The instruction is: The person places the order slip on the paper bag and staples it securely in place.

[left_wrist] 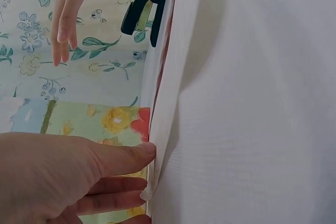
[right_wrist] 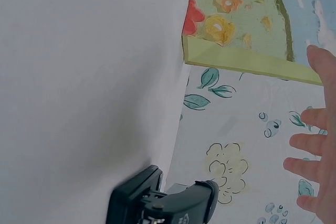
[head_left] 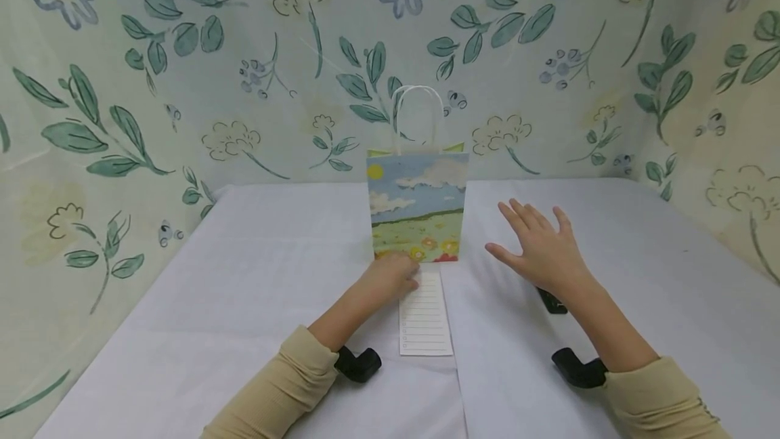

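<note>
A lined paper notepad [head_left: 426, 314] lies lengthwise on the white table, its far end at the foot of a paper gift bag [head_left: 417, 205]. My left hand [head_left: 390, 278] pinches the notepad's far left corner between thumb and fingers, close against the bag's bottom edge. In the left wrist view the thumb [left_wrist: 126, 157] lies along the white paper edge. My right hand [head_left: 545, 249] is raised to the right of the bag with fingers spread, holding nothing. Beneath it a black stapler [head_left: 553, 301] stands on the table, partly hidden by the wrist.
White twisted handles [head_left: 419, 90] rise from the upright bag, which shows a painted meadow and sky. Behind the table hangs a floral cloth [head_left: 292, 107]. Black wrist mounts [head_left: 359, 365] sit at both cuffs. A fold runs through the tablecloth [head_left: 274, 358] near the front.
</note>
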Available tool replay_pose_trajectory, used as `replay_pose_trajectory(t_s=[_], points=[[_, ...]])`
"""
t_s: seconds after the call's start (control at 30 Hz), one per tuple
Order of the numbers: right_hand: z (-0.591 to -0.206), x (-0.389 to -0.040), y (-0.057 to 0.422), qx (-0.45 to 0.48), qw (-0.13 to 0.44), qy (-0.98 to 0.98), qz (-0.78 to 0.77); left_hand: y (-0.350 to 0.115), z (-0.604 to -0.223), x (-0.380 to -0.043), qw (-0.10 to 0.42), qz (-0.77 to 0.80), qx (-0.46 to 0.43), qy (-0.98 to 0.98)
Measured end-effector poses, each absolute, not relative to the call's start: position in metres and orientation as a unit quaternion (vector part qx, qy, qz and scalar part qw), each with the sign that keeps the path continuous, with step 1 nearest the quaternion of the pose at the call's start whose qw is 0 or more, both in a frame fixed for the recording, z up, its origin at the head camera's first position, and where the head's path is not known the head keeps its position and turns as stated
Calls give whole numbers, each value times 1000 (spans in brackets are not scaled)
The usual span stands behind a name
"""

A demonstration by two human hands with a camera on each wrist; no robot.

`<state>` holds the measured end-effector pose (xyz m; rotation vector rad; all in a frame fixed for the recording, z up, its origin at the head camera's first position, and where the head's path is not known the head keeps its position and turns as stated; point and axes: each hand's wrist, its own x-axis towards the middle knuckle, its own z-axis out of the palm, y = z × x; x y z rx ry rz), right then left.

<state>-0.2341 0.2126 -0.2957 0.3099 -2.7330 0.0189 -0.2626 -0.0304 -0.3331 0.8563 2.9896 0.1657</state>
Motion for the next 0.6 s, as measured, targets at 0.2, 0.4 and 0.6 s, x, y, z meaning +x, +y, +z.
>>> replay_pose_trajectory(t_s=[0.2, 0.4, 0.6], points=[[-295, -234, 212, 114, 195, -974, 12, -31, -335, -264, 15, 80, 279, 957], [-296, -233, 211, 114, 195, -974, 12, -29, -335, -264, 42, 110, 259, 959], [-296, -233, 209, 114, 196, -974, 10, -30, -335, -265, 58, 132, 256, 956]])
